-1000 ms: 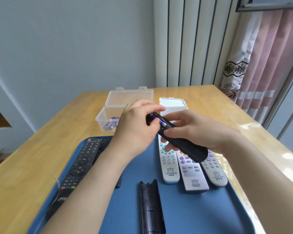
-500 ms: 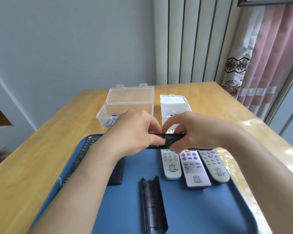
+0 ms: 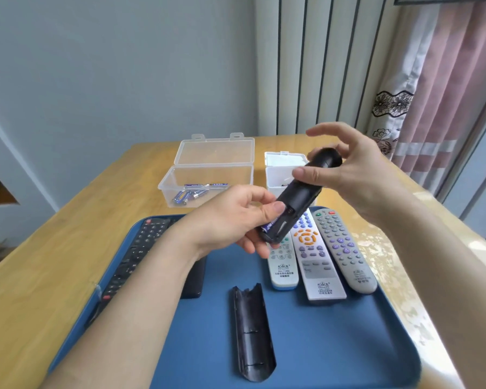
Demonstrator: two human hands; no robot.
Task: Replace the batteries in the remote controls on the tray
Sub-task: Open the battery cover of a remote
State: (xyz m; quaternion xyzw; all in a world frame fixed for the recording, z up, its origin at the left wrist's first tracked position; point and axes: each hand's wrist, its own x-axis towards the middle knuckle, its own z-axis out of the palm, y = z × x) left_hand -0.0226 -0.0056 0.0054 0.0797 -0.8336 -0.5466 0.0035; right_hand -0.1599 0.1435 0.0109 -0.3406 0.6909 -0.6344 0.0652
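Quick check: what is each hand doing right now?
Left hand: closed on the lower end of the black remote control.
Right hand: holding the same remote's upper end.

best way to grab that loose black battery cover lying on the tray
Pinch the battery cover across its two long edges near the middle, coming straight down from above. It lies hollow side up on the blue tray, long and narrow, so both raised edges are exposed. Nothing touches it: the white remotes lie apart to the right, so either side is free for fingers.
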